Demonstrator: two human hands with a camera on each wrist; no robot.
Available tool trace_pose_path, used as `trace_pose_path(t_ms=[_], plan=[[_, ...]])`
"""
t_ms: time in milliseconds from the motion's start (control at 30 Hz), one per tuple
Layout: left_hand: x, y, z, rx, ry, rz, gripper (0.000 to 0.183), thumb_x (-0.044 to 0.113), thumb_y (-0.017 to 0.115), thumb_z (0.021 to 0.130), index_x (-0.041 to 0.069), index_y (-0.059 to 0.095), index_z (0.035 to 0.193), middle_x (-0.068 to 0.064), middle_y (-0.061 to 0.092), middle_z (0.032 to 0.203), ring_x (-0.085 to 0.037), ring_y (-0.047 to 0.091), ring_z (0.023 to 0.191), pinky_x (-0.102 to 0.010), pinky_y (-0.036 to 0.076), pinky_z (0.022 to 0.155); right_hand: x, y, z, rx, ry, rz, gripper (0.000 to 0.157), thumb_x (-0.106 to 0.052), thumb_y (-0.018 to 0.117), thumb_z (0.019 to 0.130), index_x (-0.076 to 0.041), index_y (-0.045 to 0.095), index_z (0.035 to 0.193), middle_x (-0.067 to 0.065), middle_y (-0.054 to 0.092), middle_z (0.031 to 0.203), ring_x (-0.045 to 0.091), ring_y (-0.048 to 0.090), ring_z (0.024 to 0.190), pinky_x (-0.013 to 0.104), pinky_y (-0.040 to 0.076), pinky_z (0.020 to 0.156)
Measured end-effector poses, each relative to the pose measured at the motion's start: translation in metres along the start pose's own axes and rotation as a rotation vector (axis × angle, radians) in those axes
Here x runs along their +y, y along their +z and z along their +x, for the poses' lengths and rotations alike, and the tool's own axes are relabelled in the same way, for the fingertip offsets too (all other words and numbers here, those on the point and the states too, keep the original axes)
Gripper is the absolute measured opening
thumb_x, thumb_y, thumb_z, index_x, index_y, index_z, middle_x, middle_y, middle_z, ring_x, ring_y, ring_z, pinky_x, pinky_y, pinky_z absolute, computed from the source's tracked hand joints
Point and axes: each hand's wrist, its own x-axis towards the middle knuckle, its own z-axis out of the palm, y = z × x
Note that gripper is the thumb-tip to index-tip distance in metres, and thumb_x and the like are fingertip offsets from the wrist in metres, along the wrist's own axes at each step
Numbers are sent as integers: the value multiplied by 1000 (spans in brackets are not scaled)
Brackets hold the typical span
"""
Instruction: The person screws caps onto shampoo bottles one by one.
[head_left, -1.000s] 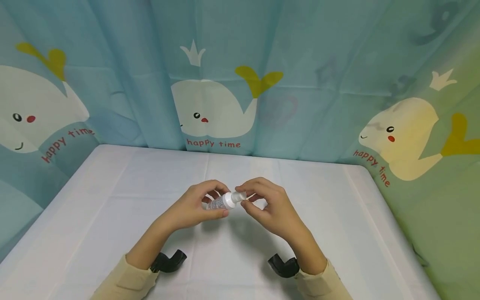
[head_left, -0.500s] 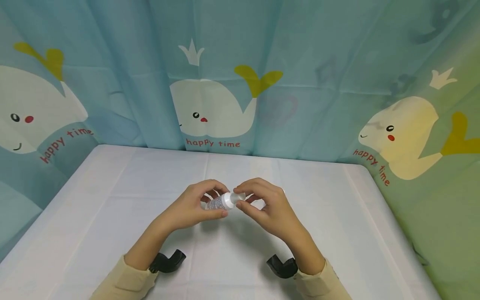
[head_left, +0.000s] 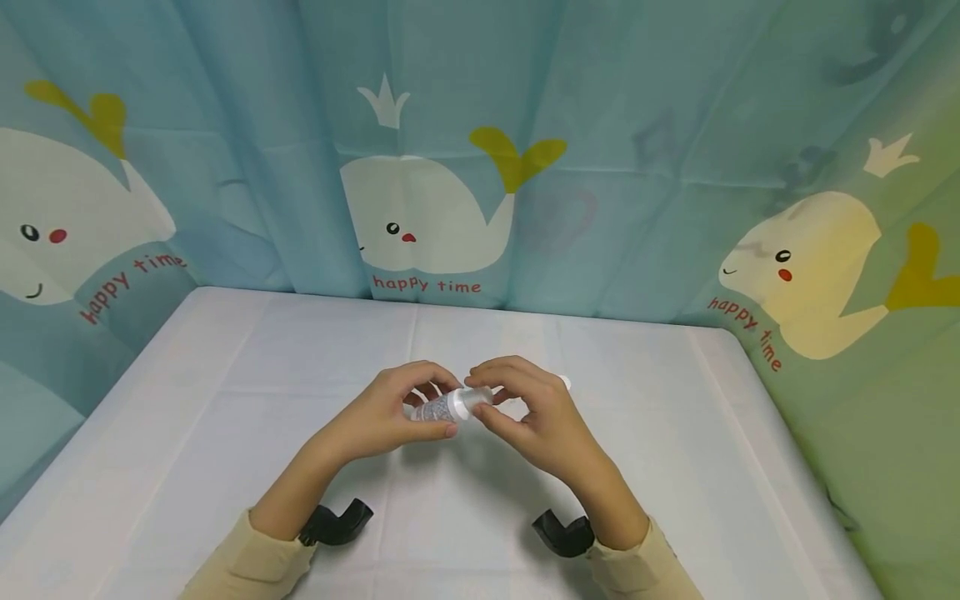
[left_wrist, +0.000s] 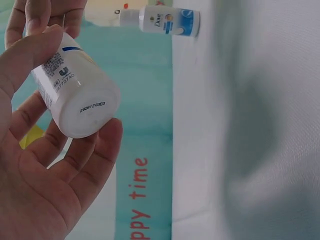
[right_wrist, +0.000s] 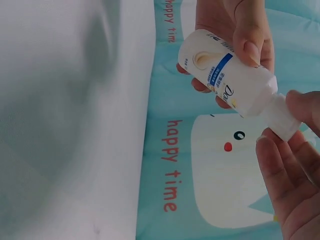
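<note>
A white Dove bottle [right_wrist: 225, 70] is held tilted above the table, its base [left_wrist: 90, 107] facing the left wrist camera. My left hand [head_left: 386, 417] grips its body, thumb on the near side and fingers round the far side. At the bottle's other end, my right hand [head_left: 534, 408] pinches the whitish translucent cap [right_wrist: 281, 117] between thumb and fingers. Whether the cap is loose cannot be told. Behind my right hand stands a second bottle [left_wrist: 170, 21], white and blue, also marked Dove; the head view shows only a sliver of it.
A white cloth covers the table [head_left: 247, 467]. Along its back and right side hangs a blue-green curtain [head_left: 622, 208] printed with whales. Each wrist carries a black camera mount [head_left: 337, 522] just beyond a beige sleeve [head_left: 251, 558].
My right fingers have shifted slightly left along the cap toward the bottle's shoulder. A sliver of the second bottle now shows beside my right hand. My left hand has barely moved.
</note>
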Motion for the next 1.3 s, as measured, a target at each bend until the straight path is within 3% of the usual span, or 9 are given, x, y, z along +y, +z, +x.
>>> trace_pose_path(t_ms=[133,333,667,833,1033,1300], plan=[[-1,-1,-1,-3,-5,11,36,30,83,82,27,66,113,11,66,106,-16,61,94,-37,54,83,0,1,0,-22,-3,9,21,-6,75,88,-13,71,107,-1,68,110,13,65,102,24,57,78],[-2,-2,-1,3,-10,13,37,30,84,81,27,65,113,10,66,107,-16,61,95,-36,54,83,1,0,-1,-60,13,18,32,4,67,87,-12,71,114,-1,68,111,13,66,99,23,57,78],[0,-1,-1,-16,-4,8,37,32,84,81,27,66,114,10,66,109,-15,62,95,-37,54,83,1,2,0,-32,-16,-22,25,-11,73,91,-14,70,115,-3,67,115,12,63,107,27,56,81],[0,-2,-1,-15,-6,16,38,33,84,81,26,66,114,10,66,109,-15,61,95,-37,54,83,2,3,0,-47,-25,-5,23,-10,73,91,-15,70,113,-4,67,112,11,63,104,26,56,79],[-1,-5,-2,3,3,18,37,30,85,80,27,67,112,11,66,107,-15,62,93,-33,54,80,1,2,0,-60,-18,13,29,2,68,88,-14,69,112,-2,67,111,12,64,101,25,57,77],[-1,-4,-2,-3,9,-1,36,32,84,81,27,67,113,10,67,108,-14,62,92,-33,55,80,3,4,-1,-36,-11,10,23,-7,72,90,-15,70,112,-3,68,109,11,64,99,27,57,77]])
